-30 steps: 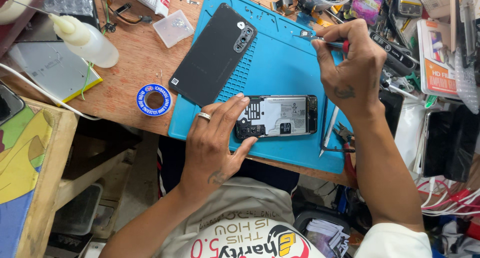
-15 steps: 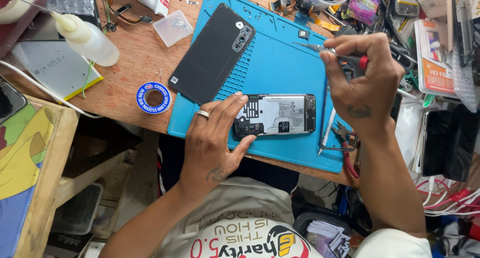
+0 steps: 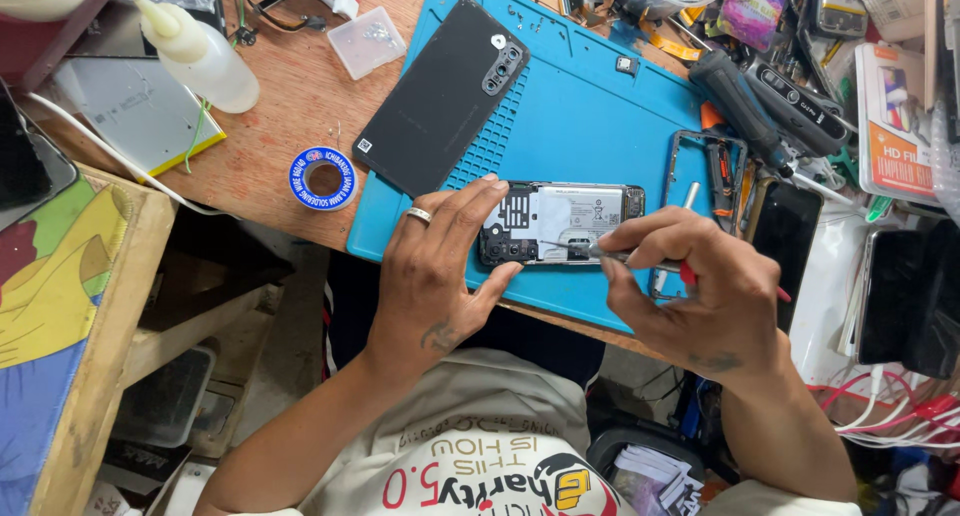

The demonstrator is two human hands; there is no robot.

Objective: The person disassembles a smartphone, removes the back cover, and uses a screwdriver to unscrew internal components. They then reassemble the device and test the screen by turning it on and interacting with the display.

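An opened phone (image 3: 575, 216) with its back removed lies on a blue work mat (image 3: 590, 116), its white inner parts showing. My left hand (image 3: 440, 266), a ring on one finger, presses on the phone's left end and holds it down. My right hand (image 3: 690, 296) grips a thin screwdriver (image 3: 610, 256) with a red end, its tip resting on the lower middle of the phone. The phone's dark back cover (image 3: 445, 96) lies apart at the mat's upper left, tilted.
A blue solder spool (image 3: 323, 178), a white squeeze bottle (image 3: 195, 56) and a small clear box (image 3: 368, 42) sit on the wooden bench at left. Tools, a phone frame (image 3: 705, 176), dark phones and clutter crowd the right side. A colourful board (image 3: 60, 306) stands at lower left.
My right hand came down from the mat's upper right to the phone, bringing the screwdriver tip onto it. The left hand stayed on the phone's left end.
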